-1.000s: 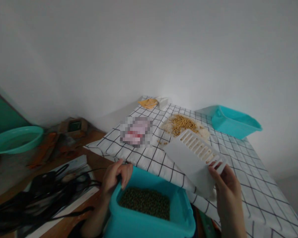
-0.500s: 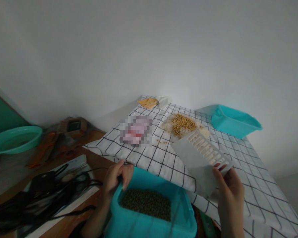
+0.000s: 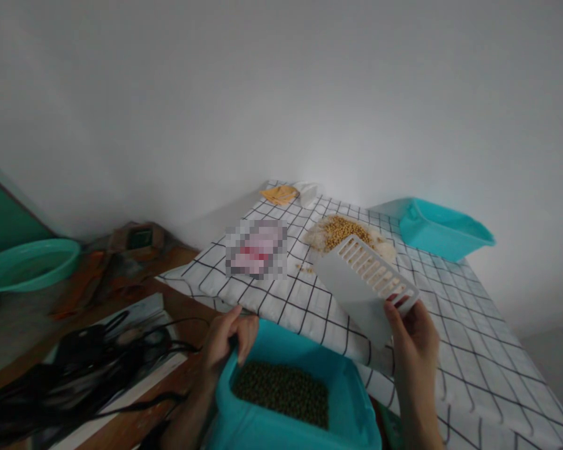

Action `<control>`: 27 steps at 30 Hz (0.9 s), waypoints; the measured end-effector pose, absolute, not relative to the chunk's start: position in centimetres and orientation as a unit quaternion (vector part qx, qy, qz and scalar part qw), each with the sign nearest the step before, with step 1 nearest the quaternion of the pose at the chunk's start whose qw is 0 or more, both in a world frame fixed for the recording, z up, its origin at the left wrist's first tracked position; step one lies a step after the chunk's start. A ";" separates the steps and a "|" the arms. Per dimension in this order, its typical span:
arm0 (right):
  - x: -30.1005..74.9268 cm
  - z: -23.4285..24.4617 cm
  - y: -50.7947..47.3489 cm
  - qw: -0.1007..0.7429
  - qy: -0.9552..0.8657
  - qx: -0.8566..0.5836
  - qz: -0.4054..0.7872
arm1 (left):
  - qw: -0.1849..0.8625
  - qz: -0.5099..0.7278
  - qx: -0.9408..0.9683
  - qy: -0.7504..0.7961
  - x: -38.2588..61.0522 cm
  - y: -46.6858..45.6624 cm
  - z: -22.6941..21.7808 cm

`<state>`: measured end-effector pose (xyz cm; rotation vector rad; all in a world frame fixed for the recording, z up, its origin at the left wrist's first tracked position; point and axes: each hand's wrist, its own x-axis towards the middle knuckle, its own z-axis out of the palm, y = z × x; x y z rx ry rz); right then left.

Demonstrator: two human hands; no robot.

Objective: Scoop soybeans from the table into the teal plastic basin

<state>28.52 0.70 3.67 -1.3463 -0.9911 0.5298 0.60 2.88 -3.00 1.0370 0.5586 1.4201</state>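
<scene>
My left hand (image 3: 227, 340) is closed on the far left rim of a teal tub (image 3: 351, 412) that holds dark green beans (image 3: 284, 390). My right hand (image 3: 415, 334) grips one end of a white slotted plastic scoop (image 3: 356, 284) and holds it tilted above the checked tablecloth (image 3: 478, 350). Behind the scoop lies a heap of yellow beans (image 3: 344, 231) mixed with pale grains.
A second teal tub (image 3: 443, 228) stands at the back right. A blurred-out pink packet (image 3: 256, 248), an orange wrapper (image 3: 279, 194) and a white object lie on the cloth. Black cables (image 3: 79, 369), a green basin (image 3: 28, 262) and clutter fill the wooden surface at left.
The scoop swung right, then came back left and a little higher. My left hand and the near tub shifted slightly to the right and down in view.
</scene>
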 end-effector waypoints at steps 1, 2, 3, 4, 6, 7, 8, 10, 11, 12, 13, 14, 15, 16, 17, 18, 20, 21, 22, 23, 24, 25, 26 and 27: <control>28.3 3.8 0.8 0.642 -0.437 -0.585 0.235 | 0.606 0.614 0.446 0.240 0.6 2.9 -2.9; 28.2 3.8 0.9 0.643 -0.439 -0.582 0.234 | 0.608 0.614 0.443 0.238 0.5 2.8 -2.8; 28.1 3.9 1.0 0.642 -0.442 -0.582 0.232 | 0.611 0.614 0.441 0.235 0.5 2.8 -2.8; 28.0 4.0 1.0 0.638 -0.447 -0.584 0.229 | 0.613 0.613 0.439 0.233 0.4 2.8 -2.7; 28.0 4.1 1.1 0.628 -0.459 -0.588 0.222 | 0.619 0.611 0.436 0.233 0.3 2.8 -2.6; 28.0 4.2 1.1 0.624 -0.467 -0.587 0.221 | 0.621 0.609 0.434 0.234 0.3 2.8 -2.5; 28.1 4.2 1.1 0.621 -0.474 -0.584 0.220 | 0.622 0.608 0.434 0.236 0.3 2.7 -2.4; 28.2 4.3 1.1 0.620 -0.485 -0.577 0.219 | 0.621 0.605 0.438 0.238 0.2 2.7 -2.3; 28.3 4.3 1.1 0.620 -0.489 -0.573 0.220 | 0.620 0.605 0.440 0.238 0.2 2.7 -2.3; 28.3 4.3 1.1 0.621 -0.492 -0.568 0.222 | 0.618 0.606 0.440 0.238 0.3 2.7 -2.2; 28.4 4.2 1.1 0.624 -0.492 -0.564 0.224 | 0.617 0.608 0.440 0.237 0.3 2.7 -2.2; 28.5 4.2 1.2 0.626 -0.493 -0.560 0.227 | 0.617 0.609 0.439 0.237 0.3 2.7 -2.2; 28.6 4.1 1.2 0.628 -0.493 -0.556 0.231 | 0.617 0.610 0.438 0.236 0.3 2.7 -2.2; 28.6 4.1 1.3 0.631 -0.492 -0.552 0.235 | 0.618 0.610 0.436 0.236 0.3 2.7 -2.3; 28.7 4.1 1.3 0.635 -0.490 -0.547 0.237 | 0.618 0.610 0.435 0.236 0.3 2.8 -2.3; 28.7 4.1 1.4 0.640 -0.488 -0.543 0.237 | 0.619 0.610 0.434 0.237 0.4 2.8 -2.4; 28.7 4.2 1.4 0.650 -0.482 -0.541 0.227 | 0.618 0.612 0.431 0.238 0.4 2.8 -2.5; 28.7 4.3 1.4 0.651 -0.481 -0.545 0.221 | 0.617 0.615 0.431 0.238 0.4 2.8 -2.5; 28.7 4.4 1.4 0.647 -0.481 -0.551 0.215 | 0.614 0.617 0.430 0.238 0.5 2.8 -2.5; 28.6 4.5 1.4 0.641 -0.483 -0.559 0.211 | 0.613 0.618 0.431 0.238 0.5 2.7 -2.5; 28.5 4.5 1.4 0.633 -0.485 -0.566 0.209 | 0.611 0.619 0.432 0.238 0.5 2.7 -2.5; 28.4 4.6 1.4 0.626 -0.489 -0.570 0.210 | 0.610 0.618 0.434 0.239 0.5 2.7 -2.5; 28.3 4.5 1.4 0.622 -0.492 -0.571 0.211 | 0.610 0.617 0.436 0.239 0.5 2.7 -2.5; 28.3 4.5 1.5 0.621 -0.495 -0.569 0.213 | 0.609 0.616 0.439 0.238 0.4 2.7 -2.5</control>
